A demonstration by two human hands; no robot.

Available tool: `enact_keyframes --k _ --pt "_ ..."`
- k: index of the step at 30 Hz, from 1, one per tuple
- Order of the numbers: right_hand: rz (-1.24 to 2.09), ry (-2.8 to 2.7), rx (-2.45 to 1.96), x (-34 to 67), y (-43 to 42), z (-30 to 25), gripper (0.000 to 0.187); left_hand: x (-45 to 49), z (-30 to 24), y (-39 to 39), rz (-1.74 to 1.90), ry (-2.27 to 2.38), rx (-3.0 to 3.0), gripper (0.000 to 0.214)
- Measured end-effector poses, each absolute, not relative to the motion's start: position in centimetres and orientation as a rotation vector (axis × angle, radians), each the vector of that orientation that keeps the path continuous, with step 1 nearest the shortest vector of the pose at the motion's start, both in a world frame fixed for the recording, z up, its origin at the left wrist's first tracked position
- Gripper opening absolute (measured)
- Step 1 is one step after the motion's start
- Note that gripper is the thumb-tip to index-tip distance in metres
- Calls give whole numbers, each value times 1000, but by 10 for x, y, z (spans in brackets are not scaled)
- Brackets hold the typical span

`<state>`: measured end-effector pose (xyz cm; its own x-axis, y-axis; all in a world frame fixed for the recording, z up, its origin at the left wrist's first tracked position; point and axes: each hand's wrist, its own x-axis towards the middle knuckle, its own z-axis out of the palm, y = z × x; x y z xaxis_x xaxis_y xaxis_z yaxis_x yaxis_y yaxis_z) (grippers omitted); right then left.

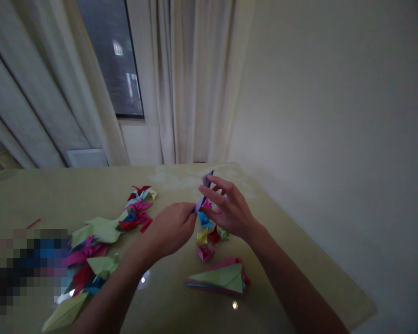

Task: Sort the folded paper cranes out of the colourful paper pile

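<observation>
At the near part of the bench [167, 297], a stack of folded papers [218, 278] is lying flat, with a light green one [219, 277] showing on top. To the left of it, a long pile of folded paper figures [104, 229] is spreading away from the near side, in green, pink, red, blue and pale yellow; the left forearm is covering some part. A little beyond the stack, several small folded pieces [202, 238] are sitting close together, yellow, red, blue, green and pink, partly under the hands. Above the bench, the left hand [172, 227] is gripping the lower end of a purple folded paper [199, 204], which is standing tilted between the two hands. The right hand [231, 211] is holding its fingers spread along the same paper, touching it; if this grip is closing firmly, I cannot tell. Well apart, on the left, a thin red stick [33, 223] is lying. Behind the bench, light curtains [202, 93] are hanging around a dark window [114, 55].
</observation>
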<state>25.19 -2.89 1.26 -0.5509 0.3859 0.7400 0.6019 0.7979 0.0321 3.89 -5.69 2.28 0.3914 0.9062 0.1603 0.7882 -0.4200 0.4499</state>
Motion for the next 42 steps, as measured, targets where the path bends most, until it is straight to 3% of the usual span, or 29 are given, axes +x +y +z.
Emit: enact_keyframes --k 6,10,15,21,32,42 --pt "-365 -2120 -792 277 -66 -26 31 51 -2 -98 601 1272 2282 23" --pt "-113 -1972 -835 286 -86 -70 21 50 -39 -124 822 1125 2125 23" --pt "585 -1733 -911 276 -90 -88 30 43 -92 -133 1288 1187 1978 31" --pt "1126 -1412 -907 266 -87 -98 43 51 -105 -134 1315 1131 2108 21" --pt "1225 -1520 -892 266 -89 -93 33 58 -107 -140 1245 1044 2217 12" --pt "1256 -1401 -901 274 -85 -92 59 57 -112 -135 1339 1082 2379 20"
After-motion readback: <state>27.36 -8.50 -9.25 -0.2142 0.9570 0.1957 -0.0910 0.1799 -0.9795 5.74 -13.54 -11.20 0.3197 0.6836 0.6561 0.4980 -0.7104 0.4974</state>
